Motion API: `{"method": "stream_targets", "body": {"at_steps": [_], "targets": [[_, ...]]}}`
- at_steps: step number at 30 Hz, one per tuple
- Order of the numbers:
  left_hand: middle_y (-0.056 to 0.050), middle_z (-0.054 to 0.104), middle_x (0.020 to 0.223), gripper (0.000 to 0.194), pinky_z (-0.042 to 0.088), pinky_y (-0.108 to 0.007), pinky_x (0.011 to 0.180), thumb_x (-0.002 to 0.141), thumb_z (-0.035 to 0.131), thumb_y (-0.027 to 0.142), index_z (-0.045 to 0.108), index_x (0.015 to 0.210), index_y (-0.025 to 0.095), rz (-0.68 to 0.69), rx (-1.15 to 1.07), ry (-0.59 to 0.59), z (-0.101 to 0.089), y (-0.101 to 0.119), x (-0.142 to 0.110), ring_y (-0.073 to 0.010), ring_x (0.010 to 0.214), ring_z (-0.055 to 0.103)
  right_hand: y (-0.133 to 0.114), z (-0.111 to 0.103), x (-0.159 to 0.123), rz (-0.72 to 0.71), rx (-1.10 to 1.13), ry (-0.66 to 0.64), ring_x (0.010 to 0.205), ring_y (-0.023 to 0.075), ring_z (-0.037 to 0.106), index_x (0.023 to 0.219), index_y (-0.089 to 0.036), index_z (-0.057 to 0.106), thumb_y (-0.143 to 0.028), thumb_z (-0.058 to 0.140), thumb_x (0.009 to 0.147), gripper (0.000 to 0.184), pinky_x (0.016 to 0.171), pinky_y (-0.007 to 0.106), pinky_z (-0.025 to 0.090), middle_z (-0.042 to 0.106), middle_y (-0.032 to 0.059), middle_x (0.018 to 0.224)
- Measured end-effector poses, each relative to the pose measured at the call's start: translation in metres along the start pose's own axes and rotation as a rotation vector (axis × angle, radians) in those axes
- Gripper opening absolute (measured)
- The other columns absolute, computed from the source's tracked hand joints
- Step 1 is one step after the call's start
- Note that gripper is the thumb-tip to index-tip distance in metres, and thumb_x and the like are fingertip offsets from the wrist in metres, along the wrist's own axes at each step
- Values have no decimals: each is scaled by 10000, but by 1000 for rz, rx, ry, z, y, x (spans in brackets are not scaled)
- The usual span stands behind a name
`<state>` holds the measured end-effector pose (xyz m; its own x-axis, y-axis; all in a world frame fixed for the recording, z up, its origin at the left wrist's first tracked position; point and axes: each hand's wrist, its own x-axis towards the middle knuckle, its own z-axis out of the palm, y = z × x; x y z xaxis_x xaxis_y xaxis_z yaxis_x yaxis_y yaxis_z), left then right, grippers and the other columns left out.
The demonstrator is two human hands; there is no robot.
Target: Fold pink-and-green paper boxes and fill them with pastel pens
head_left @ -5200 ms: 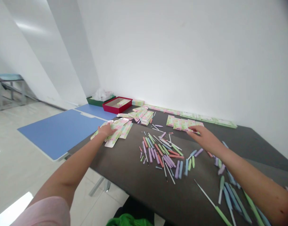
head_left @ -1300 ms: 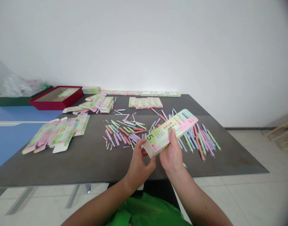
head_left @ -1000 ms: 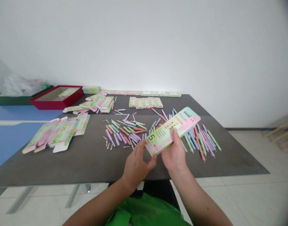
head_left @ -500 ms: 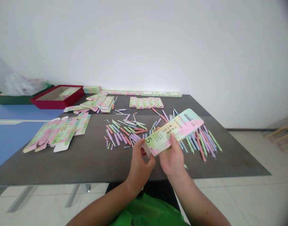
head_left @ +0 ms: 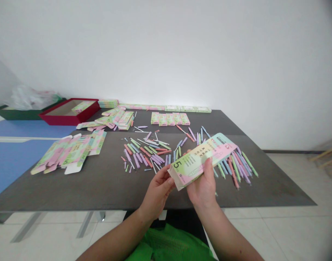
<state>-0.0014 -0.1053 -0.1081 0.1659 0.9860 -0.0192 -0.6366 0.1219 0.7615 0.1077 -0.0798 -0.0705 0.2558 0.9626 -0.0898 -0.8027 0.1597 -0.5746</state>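
Observation:
A flat pastel pen box [head_left: 194, 161], printed green, yellow and pink with a large 5, is held tilted above the near part of the table. My right hand [head_left: 202, 186] grips it from below, thumb across the printed face. At the box's lower left end, my left hand [head_left: 158, 190] has its thumb and fingers closed on the edge of the end. Part of the left fingers is hidden behind the box. Loose pens [head_left: 238, 165] in pink, purple, blue and green lie behind and right of the box. Pen parts and thin refills [head_left: 144, 150] are scattered to the left.
Flattened and part-folded cartons [head_left: 73, 150] lie at the left, with more cartons [head_left: 114, 117] behind. A row of small boxes [head_left: 170, 119] sits farther back. A red tray [head_left: 70, 117] and a green tray [head_left: 21, 114] bearing a plastic bag stand far left. The wall borders the dark table [head_left: 114, 194].
The box has come down slightly and its far end is lower. My left fingers have shifted a little left along its near end, while my right hand keeps its hold.

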Motion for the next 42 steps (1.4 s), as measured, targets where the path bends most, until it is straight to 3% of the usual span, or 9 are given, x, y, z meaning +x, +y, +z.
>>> {"method": "stream_targets", "body": {"at_steps": [9, 15, 18, 24, 28, 34, 38, 42], "targets": [[-46, 703, 1034, 399, 512, -276, 834, 721, 786, 272, 634, 1084, 209, 106, 172, 8, 0, 4, 4, -183, 949, 648, 4, 0, 2, 24, -13, 2, 880, 173, 668, 1035, -207, 667, -597, 578, 823, 452, 758, 322, 544, 707, 40, 994], [-71, 634, 1224, 621, 488, -305, 938, 665, 812, 218, 519, 1213, 218, 82, 167, -40, 5, 3, 2, -199, 1081, 617, 4, 4, 6, -11, -24, 15, 898, 172, 663, 1076, -221, 648, -568, 544, 863, 420, 780, 334, 536, 704, 31, 1012], [-69, 647, 1194, 533, 480, -301, 957, 725, 739, 175, 501, 1201, 204, 94, 253, 22, 10, 4, 1, -190, 1100, 612, 6, 4, 5, -6, -16, 18, 937, 172, 658, 1162, -236, 612, -545, 543, 872, 429, 827, 347, 525, 693, 32, 1062], [-49, 699, 1011, 296, 519, -277, 850, 782, 670, 194, 570, 1060, 175, 104, 382, 180, 24, 13, 0, -182, 932, 667, 16, 0, -3, -83, -96, -29, 989, 189, 645, 1222, -217, 567, -549, 552, 858, 493, 882, 375, 508, 676, 60, 1112], [-59, 701, 1087, 326, 517, -302, 875, 800, 666, 258, 614, 1115, 188, 76, 317, 218, 26, 15, -4, -220, 1018, 652, 23, -5, -10, -179, -171, -49, 1067, 210, 620, 1244, -213, 549, -553, 588, 827, 540, 903, 384, 502, 649, 87, 1174], [-90, 628, 1269, 475, 501, -342, 939, 832, 631, 318, 573, 1289, 201, -25, 59, 177, 11, 14, -13, -252, 1132, 602, 24, -10, -15, -313, -246, -82, 1149, 233, 578, 1279, -215, 516, -550, 618, 799, 594, 969, 419, 470, 613, 106, 1231], [-99, 662, 1207, 481, 530, -334, 869, 789, 706, 272, 599, 1252, 198, -120, 5, 114, 8, 18, -10, -248, 1045, 646, 20, -8, -15, -332, -229, -86, 1146, 227, 580, 1280, -227, 516, -563, 600, 811, 583, 963, 408, 473, 598, 101, 1251], [-96, 697, 1107, 459, 523, -235, 732, 787, 718, 313, 622, 1214, 174, -128, -12, 74, 12, 16, -5, -206, 949, 666, 21, -5, -16, -322, -238, -117, 1180, 244, 555, 1287, -224, 506, -606, 617, 779, 646, 966, 432, 472, 592, 112, 1257]]}}
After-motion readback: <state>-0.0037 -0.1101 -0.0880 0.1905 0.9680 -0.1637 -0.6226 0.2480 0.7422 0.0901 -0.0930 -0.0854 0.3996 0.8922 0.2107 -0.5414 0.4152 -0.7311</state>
